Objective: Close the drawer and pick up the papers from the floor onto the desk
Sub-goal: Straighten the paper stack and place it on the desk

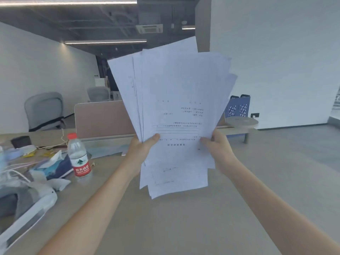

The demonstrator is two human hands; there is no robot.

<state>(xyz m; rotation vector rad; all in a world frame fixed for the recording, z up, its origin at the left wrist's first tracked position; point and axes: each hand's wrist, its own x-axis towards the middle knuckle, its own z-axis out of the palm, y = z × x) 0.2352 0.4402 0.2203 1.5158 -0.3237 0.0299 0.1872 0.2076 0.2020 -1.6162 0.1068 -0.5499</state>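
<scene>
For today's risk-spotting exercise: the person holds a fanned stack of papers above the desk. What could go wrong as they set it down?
1. The papers are fanned and uneven; with the left hand and right hand gripping only the lower edges, sheets might slip out.
2. The water bottle stands close on the desk; a leftward sweep could topple it.

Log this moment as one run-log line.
left hand: holding papers | right hand: holding papers | papers: fanned, above desk | drawer: unseen
</scene>
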